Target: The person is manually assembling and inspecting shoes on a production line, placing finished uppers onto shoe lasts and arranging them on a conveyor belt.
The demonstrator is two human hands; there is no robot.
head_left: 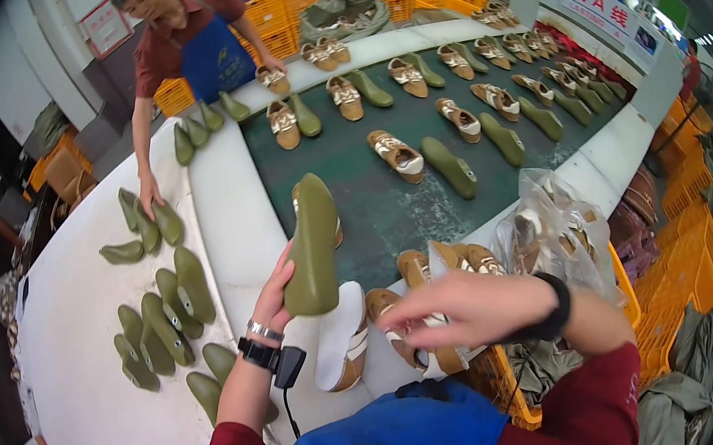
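One olive-green shoe last [315, 249] is held up in the left hand [275, 293], whose thumb and fingers grip its lower side, in front of the green conveyor belt [360, 196]; it is smooth, softly glossy and rounded at its upper end. One right hand [461, 311] reaches over brown-and-white sneakers [411, 267], fingers extended; whether they touch, I cannot tell. Four lasts [183, 146] line the far corner of one white worktop [77, 322], and four others [167, 222] lie by one co-worker's hand [149, 191].
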